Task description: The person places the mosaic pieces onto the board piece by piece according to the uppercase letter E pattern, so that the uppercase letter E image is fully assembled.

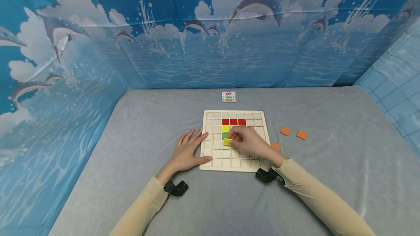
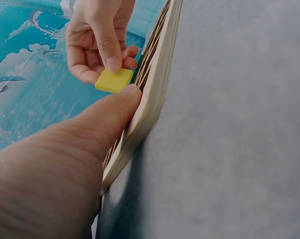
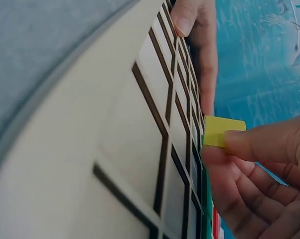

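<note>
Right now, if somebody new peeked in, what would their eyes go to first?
Probably the big blue backdrop with its dolphins, rising behind the gray table. Next might be the bright yellow tile, pinched in the right hand over the wooden grid board. The three red tiles stand out too, side by side near the board's far edge.

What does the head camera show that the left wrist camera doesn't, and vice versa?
Only head: three orange tiles, red tiles and a small card.
Only left wrist: a close-up of the layered side of the board.
Both: the right-hand grip pinching a yellow tile, the left thumb on the board and the blue backdrop.
</note>
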### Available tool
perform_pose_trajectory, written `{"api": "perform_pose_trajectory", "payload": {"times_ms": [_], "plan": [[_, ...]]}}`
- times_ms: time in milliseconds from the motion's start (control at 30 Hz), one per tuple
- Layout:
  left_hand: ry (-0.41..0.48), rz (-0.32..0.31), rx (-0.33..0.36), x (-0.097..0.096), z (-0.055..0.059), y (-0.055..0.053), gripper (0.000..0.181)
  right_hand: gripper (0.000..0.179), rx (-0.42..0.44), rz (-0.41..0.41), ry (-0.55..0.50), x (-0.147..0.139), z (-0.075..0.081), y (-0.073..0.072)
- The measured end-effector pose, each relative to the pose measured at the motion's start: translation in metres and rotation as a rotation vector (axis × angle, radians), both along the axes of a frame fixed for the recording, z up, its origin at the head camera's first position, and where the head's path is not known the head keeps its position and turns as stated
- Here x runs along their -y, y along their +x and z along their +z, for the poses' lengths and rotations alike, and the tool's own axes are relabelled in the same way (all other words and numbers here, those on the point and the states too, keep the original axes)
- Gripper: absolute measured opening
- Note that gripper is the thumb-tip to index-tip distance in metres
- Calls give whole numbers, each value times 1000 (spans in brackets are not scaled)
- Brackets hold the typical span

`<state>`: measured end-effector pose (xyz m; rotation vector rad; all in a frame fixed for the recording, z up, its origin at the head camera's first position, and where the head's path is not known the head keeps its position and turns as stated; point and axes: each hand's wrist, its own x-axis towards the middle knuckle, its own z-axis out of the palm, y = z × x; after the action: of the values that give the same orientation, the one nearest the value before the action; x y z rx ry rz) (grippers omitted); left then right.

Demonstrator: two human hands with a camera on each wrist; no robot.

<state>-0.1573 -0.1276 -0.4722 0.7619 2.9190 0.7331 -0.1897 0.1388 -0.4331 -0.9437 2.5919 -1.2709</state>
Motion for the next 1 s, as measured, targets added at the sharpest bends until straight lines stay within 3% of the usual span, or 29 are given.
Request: {"api": "perform_pose_trajectory", "payload": {"times_ms": [367, 700, 1000], "plan": [[21, -10, -16, -1, 2, 1, 83, 12, -39, -33, 59, 5, -3, 2], [-12, 0, 0, 0, 2, 1, 83, 9, -12, -28, 77, 5, -2, 5], [-14, -2, 4, 0, 2, 1, 83, 7, -101, -71, 145, 7, -2, 5]]}}
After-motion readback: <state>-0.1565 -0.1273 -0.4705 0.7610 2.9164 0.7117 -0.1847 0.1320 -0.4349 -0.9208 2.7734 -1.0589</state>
